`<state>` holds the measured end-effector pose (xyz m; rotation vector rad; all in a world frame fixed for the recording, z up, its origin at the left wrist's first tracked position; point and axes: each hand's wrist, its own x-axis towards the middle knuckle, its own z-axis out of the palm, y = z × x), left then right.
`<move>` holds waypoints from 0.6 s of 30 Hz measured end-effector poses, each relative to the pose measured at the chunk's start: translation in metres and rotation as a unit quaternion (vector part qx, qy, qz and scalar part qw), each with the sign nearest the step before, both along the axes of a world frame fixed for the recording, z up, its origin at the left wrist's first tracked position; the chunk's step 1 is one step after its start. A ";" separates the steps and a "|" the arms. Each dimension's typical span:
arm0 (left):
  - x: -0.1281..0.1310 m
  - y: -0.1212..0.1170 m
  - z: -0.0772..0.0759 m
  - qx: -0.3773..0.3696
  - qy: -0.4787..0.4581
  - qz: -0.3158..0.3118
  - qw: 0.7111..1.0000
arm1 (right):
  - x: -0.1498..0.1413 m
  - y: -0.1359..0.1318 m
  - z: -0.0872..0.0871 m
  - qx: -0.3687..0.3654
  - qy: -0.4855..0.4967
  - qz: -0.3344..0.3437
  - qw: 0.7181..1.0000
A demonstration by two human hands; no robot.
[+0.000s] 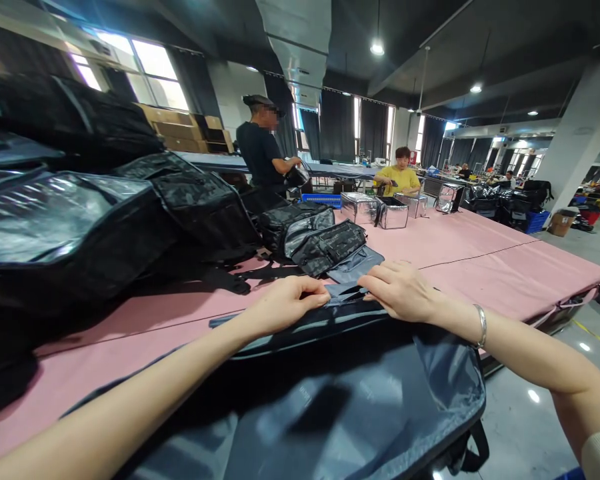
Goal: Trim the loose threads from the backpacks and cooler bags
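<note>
A large open dark bag (pixel 330 407) with a grey lining lies on the pink table (pixel 470 260) right in front of me. My left hand (pixel 285 303) is closed in a pinch on the bag's far edge. My right hand (pixel 403 290) presses its curled fingers on the same edge, just to the right, next to a grey flap (pixel 353 267). A silver bracelet (pixel 481 325) sits on my right wrist.
Stacked black bags (pixel 80 213) fill the left side of the table, with smaller black bags (pixel 315 240) in the middle. Silver boxes (pixel 375 210) stand farther back. A person in black (pixel 260 150) stands and a person in yellow (pixel 400 177) sits beyond. The floor drops off at right.
</note>
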<state>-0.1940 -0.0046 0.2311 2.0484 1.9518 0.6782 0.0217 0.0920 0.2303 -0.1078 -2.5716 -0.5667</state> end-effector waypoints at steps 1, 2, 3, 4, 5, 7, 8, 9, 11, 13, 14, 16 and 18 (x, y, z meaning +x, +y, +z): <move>0.000 0.000 0.000 0.001 -0.002 -0.001 1.000 | 0.000 0.000 -0.001 0.021 0.001 -0.001 1.000; 0.000 0.000 -0.001 -0.001 -0.004 -0.002 1.000 | -0.001 0.000 -0.002 0.037 0.002 -0.002 0.999; -0.001 0.000 -0.001 -0.004 -0.005 -0.002 1.000 | -0.001 0.000 -0.002 0.052 0.002 -0.003 0.999; -0.001 0.000 -0.001 -0.009 -0.006 -0.003 1.000 | -0.002 0.000 -0.001 0.066 0.002 -0.003 0.998; -0.001 -0.001 -0.001 -0.014 -0.007 -0.003 1.000 | -0.002 0.000 -0.001 0.081 0.001 0.001 0.997; 0.000 -0.001 0.000 -0.023 -0.009 -0.002 1.000 | -0.002 0.000 0.001 0.110 0.004 0.013 0.994; 0.000 -0.001 0.000 -0.025 -0.009 -0.002 1.000 | -0.002 0.000 0.003 0.124 0.006 0.022 0.992; 0.000 -0.001 0.000 -0.024 -0.009 -0.002 1.000 | -0.002 0.000 0.004 0.137 0.008 0.030 0.990; 0.000 -0.001 0.000 -0.020 -0.007 -0.003 1.000 | -0.001 0.000 0.006 0.153 0.008 0.041 0.987; 0.000 -0.001 0.000 -0.014 -0.003 -0.006 1.000 | -0.001 0.000 0.007 0.159 0.002 0.043 0.986; 0.000 -0.001 0.000 -0.012 -0.002 -0.008 1.000 | 0.000 0.000 0.007 0.159 -0.001 0.042 0.986; 0.000 -0.001 -0.001 -0.009 -0.002 -0.012 1.000 | 0.000 0.000 0.008 0.156 -0.005 0.041 0.987; -0.001 -0.001 -0.002 -0.006 -0.001 -0.012 1.000 | 0.000 0.000 0.008 0.152 -0.010 0.043 0.987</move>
